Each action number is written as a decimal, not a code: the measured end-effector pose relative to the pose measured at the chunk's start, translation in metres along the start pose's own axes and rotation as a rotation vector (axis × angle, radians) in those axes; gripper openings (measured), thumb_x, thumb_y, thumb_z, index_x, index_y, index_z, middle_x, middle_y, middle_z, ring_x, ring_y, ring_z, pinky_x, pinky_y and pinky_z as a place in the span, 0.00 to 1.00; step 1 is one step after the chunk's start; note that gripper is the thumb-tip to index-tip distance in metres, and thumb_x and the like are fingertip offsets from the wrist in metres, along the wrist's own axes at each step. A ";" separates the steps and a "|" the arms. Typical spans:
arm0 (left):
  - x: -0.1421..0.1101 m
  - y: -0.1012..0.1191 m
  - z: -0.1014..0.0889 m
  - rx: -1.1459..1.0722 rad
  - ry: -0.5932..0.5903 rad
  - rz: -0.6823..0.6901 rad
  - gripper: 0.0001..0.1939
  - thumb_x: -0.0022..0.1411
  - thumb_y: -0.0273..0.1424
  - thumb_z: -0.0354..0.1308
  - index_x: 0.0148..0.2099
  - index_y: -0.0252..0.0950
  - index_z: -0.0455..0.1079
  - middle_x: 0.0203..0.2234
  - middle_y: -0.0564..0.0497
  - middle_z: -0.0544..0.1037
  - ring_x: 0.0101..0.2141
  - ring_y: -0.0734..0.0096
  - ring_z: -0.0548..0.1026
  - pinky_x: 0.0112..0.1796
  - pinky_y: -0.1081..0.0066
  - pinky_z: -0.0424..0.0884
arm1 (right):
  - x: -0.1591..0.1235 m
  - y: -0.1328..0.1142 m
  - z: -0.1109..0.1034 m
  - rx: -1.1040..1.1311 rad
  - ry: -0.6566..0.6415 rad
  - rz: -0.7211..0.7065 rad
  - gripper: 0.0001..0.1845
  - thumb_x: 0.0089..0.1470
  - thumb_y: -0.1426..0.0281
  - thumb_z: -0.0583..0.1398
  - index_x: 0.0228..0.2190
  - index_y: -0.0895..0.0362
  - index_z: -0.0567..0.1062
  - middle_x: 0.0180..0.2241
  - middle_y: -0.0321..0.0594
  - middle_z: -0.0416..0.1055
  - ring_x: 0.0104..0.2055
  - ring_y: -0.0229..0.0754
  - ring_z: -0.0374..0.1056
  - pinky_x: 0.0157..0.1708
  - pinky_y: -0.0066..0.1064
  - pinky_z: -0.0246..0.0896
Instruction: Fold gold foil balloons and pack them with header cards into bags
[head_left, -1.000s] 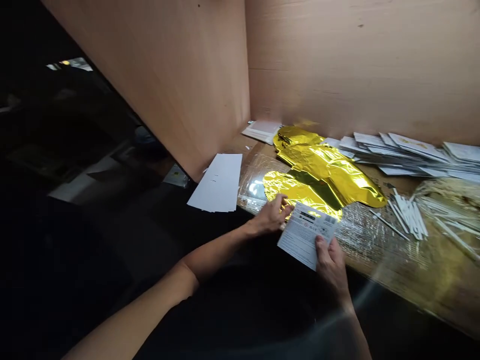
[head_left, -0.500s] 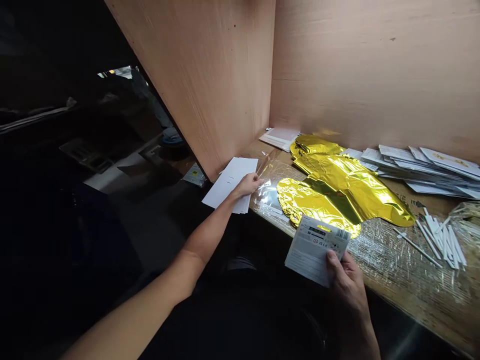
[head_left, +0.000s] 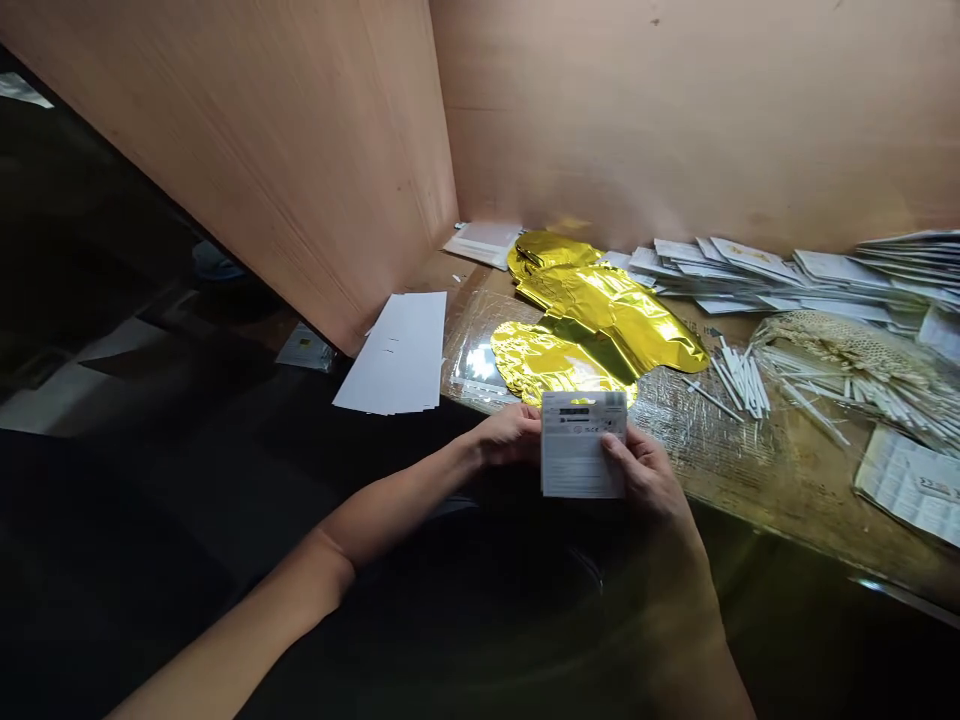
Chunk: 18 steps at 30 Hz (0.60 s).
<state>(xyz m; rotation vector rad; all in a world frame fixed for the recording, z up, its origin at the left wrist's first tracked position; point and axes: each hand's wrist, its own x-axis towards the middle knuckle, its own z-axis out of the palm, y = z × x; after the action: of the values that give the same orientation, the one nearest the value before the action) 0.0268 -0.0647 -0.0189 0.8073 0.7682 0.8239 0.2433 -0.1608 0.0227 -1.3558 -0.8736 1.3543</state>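
Upright before me is a thin stack of printed cards [head_left: 574, 465], with small text, a barcode and a hanging slot at the top. My right hand [head_left: 649, 470] grips its right side, thumb across the front face. My left hand [head_left: 514, 435] is closed at the stack's left edge; its fingertips go behind the cards, so whatever they pinch is hidden. Just beyond the cards lie gold foil balloons [head_left: 600, 310], flat and overlapping. Left of them, blank white sheets [head_left: 401, 350] lie fanned at the table's edge.
White sticks [head_left: 742, 375] lie loose on the plastic-covered table [head_left: 750, 465], beside a clear bag of more sticks [head_left: 862, 380]. Piles of cards [head_left: 750, 270] line the back panel. A wooden side panel [head_left: 315, 150] rises at left. Another printed sheet [head_left: 915, 485] lies far right.
My left hand has left the edge of the white sheets and come right to the card stack. The cards in my right hand now stand straighter. The view has turned right.
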 end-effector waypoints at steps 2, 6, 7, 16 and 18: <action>0.010 -0.011 0.007 0.054 -0.002 -0.015 0.24 0.47 0.44 0.80 0.34 0.32 0.76 0.26 0.45 0.81 0.26 0.66 0.81 0.28 0.70 0.77 | -0.011 0.009 -0.018 0.012 0.117 0.007 0.27 0.55 0.48 0.71 0.48 0.52 0.81 0.45 0.47 0.84 0.44 0.60 0.81 0.40 0.46 0.79; 0.026 -0.025 0.030 0.093 0.104 0.059 0.31 0.48 0.53 0.77 0.35 0.33 0.70 0.23 0.53 0.78 0.26 0.67 0.82 0.28 0.72 0.78 | -0.043 0.030 -0.031 0.066 -0.034 0.217 0.29 0.54 0.49 0.72 0.50 0.54 0.81 0.41 0.50 0.85 0.40 0.60 0.81 0.37 0.47 0.78; 0.028 -0.026 0.035 0.076 0.107 0.062 0.31 0.49 0.54 0.76 0.36 0.35 0.68 0.23 0.55 0.76 0.26 0.66 0.83 0.28 0.70 0.79 | -0.049 0.034 -0.028 0.070 -0.125 0.269 0.28 0.55 0.50 0.71 0.51 0.55 0.82 0.40 0.50 0.84 0.40 0.59 0.81 0.38 0.46 0.78; 0.022 -0.009 0.026 0.066 -0.214 -0.341 0.24 0.59 0.48 0.72 0.43 0.31 0.76 0.37 0.40 0.86 0.30 0.65 0.83 0.32 0.70 0.75 | -0.043 0.044 -0.016 -0.045 -0.056 0.204 0.27 0.62 0.48 0.66 0.50 0.56 0.79 0.42 0.47 0.84 0.40 0.55 0.81 0.40 0.44 0.76; 0.020 -0.006 0.021 -0.022 -0.219 -0.408 0.24 0.59 0.46 0.72 0.46 0.30 0.78 0.39 0.36 0.86 0.36 0.61 0.84 0.38 0.67 0.77 | -0.044 0.045 -0.018 -0.216 0.035 0.149 0.26 0.63 0.47 0.63 0.47 0.56 0.79 0.42 0.48 0.84 0.40 0.57 0.80 0.39 0.43 0.76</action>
<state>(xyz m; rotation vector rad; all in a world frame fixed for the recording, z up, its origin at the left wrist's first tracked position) 0.0555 -0.0570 -0.0192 0.6769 0.6952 0.3714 0.2493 -0.2166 -0.0111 -1.6337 -0.9307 1.3744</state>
